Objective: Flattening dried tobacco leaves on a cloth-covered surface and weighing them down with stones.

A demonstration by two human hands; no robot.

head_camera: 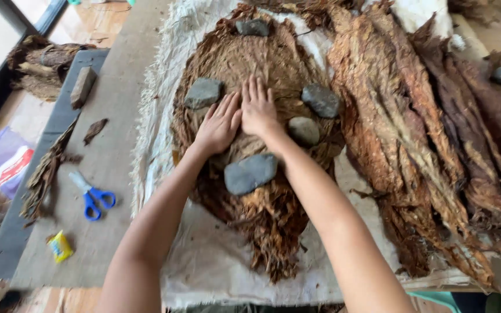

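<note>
two bare forearms are reaching up from the near edge over a white cloth (204, 261) that is covering the table. just beyond its near hem, a flattened stack of dried brown tobacco leaves (262, 197) is lying in a broad oval, its stems trailing toward the near side. a flat grey stone (250, 173) is sitting on the stack between the two forearms. further in, the left hand (220, 124) and the right hand (258, 108) are pressing palm-down on the leaves side by side, touching at the thumbs, fingers spread flat and gripping nothing. a rounded grey stone (304, 130) is resting just right of the right wrist, another (321, 100) a little beyond it, and a squarish one (203, 93) is lying just left of the left fingertips. at the far end a dark stone (253, 26) is weighing down the stack's top. to the right, loose long leaves (424, 127) are lying heaped. to the left, blue-handled scissors (92, 196) are lying on the bare board.
</note>
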